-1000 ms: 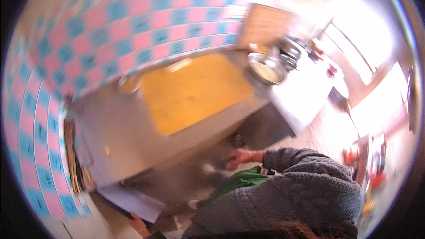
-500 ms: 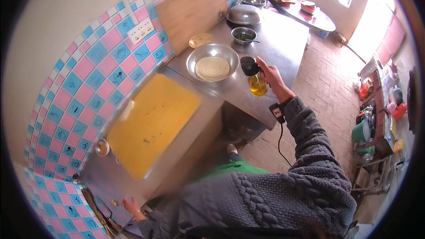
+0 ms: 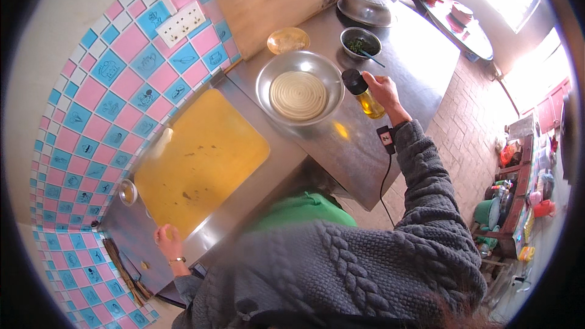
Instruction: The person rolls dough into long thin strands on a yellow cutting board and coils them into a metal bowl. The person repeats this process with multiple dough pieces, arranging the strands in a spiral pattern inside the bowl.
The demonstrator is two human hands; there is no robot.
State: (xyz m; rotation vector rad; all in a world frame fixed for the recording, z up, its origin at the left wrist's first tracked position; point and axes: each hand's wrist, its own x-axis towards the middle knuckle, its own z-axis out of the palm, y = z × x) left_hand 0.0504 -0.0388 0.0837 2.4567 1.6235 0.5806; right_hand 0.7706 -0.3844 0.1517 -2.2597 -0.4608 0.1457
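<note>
My right hand [image 3: 384, 92] is closed round a glass oil bottle [image 3: 369, 105] with a black top and yellow oil inside. The bottle leans over the steel counter, just right of a wide steel bowl [image 3: 263, 88]. A flat, pale spiral coil [image 3: 298, 95], which looks like dough, lies in that bowl. My left hand [image 3: 169, 240] is at the near left corner of a yellow board [image 3: 204, 158], fingers apart and slightly bent, with nothing seen in them. Whether it touches the board I cannot tell.
Behind the bowl are a yellowish dish [image 3: 288, 40], a small bowl of chopped greens [image 3: 361, 44] with a utensil, and a domed metal lid [image 3: 366, 6]. A little cup [image 3: 128, 192] stands beside the board. A black device [image 3: 386, 137] trails a cord past the counter edge.
My left hand has moved up and forward to the board's near corner. The right hand still holds the oil bottle, now tilted more beside the bowl. The view has shifted.
</note>
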